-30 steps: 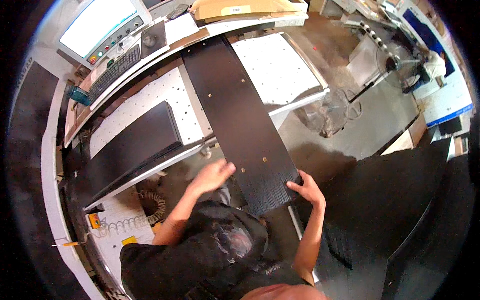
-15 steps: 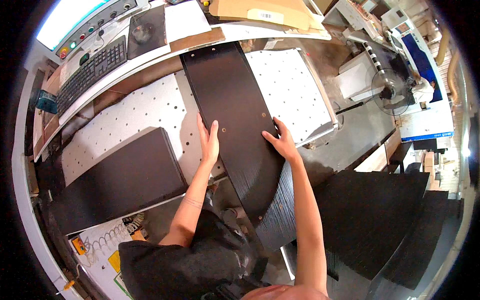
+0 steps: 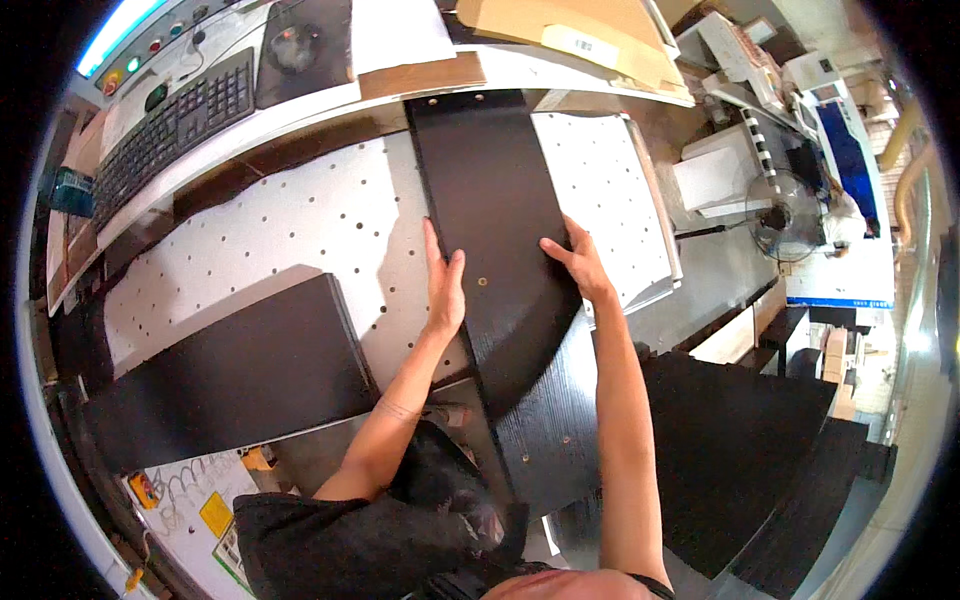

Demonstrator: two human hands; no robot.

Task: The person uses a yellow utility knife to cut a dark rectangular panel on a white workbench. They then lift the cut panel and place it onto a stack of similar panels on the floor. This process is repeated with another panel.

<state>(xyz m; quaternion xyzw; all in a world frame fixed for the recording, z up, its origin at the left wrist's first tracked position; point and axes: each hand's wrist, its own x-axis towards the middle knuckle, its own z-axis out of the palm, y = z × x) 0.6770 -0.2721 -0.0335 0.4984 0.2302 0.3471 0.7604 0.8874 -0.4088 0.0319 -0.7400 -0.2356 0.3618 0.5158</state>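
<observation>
A long black panel (image 3: 490, 180) with small brass-coloured holes slants across a white perforated work surface (image 3: 290, 235), its near end toward my body. My left hand (image 3: 446, 292) holds its left edge, thumb up along the side. On the opposite edge my right hand (image 3: 584, 266) grips it, with the thumb over the top face and the fingers along the side. The undersides of the fingers are partly hidden. A second black panel (image 3: 240, 375) lies flat to the left, apart from my hands.
A control desk with a keyboard (image 3: 175, 120), a mouse (image 3: 292, 48) and cardboard (image 3: 570, 35) runs along the far side. At the right stand a fan (image 3: 780, 215) and stacked black boards (image 3: 735, 450). A coiled hose (image 3: 190, 480) is at lower left.
The whole view has shifted, with the held panel and both hands now farther right in it. My right hand's thumb has moved further onto the panel's face, where one hole no longer shows.
</observation>
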